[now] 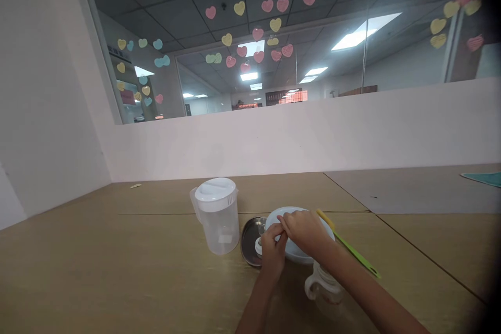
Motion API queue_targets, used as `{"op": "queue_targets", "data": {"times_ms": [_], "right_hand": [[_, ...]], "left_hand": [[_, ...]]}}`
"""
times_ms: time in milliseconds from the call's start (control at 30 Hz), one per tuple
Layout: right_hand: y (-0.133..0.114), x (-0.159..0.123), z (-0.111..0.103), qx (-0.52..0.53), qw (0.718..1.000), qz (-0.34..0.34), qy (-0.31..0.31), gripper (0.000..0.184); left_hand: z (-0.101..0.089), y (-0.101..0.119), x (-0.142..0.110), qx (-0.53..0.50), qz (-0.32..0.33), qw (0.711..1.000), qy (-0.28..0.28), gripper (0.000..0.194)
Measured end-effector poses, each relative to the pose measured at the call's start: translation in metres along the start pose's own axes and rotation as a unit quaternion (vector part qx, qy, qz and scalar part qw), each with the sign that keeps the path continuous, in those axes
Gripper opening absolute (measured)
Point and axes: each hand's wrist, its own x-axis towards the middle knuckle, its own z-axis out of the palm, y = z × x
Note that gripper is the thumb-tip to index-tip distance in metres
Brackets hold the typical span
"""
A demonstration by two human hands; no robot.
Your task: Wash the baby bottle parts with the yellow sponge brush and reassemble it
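Observation:
My left hand (274,245) and my right hand (303,227) meet over a pale round dish (301,255). The fingers of both are pinched together at the tips, and what lies between them is hidden or too small to name. Beside my left hand, a white ring-shaped piece (259,246) shows over a round metal dish (249,242); whether the hand touches it I cannot tell. Under my right forearm stands a clear bottle (329,295) with a white handle, partly covered by the arm.
A translucent pitcher (221,227) with a white lid stands left of the metal dish. A green brush (358,255) with a yellow head lies on the right. At the back are a low wall (274,146) and a window. A teal item (485,179) lies far right.

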Motion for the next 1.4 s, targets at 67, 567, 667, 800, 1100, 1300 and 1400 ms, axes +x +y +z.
{"op": "queue_targets", "data": {"times_ms": [67,567,667,800,1100,1300,1400], "right_hand": [[0.005,0.001,0.000,0.009,1.000,0.001,0.002,0.040],[0.023,-0.021,-0.044,0.077,0.989,0.108,0.070,0.048],[0.034,-0.024,-0.051,0.103,0.981,0.137,0.085,0.050],[0.046,-0.028,-0.059,0.122,0.976,0.157,0.093,0.053],[0.065,-0.029,-0.068,0.112,0.954,0.234,0.147,0.057],[0.092,-0.044,-0.080,0.079,0.942,0.294,0.142,0.058],[0.100,-0.043,-0.072,0.067,0.942,0.313,0.106,0.057]], "left_hand": [[0.000,-0.003,0.002,0.069,0.041,0.997,-0.003,0.026],[0.001,-0.013,0.001,0.257,0.150,0.954,0.029,0.025],[0.001,-0.011,0.000,0.263,0.180,0.948,0.026,0.024],[0.003,-0.012,0.000,0.273,0.200,0.941,0.011,0.025],[0.004,-0.012,0.006,0.279,0.237,0.930,0.033,0.022],[0.002,-0.018,0.006,0.307,0.240,0.921,0.024,0.024],[0.000,-0.019,0.007,0.348,0.234,0.908,0.004,0.020]]}}
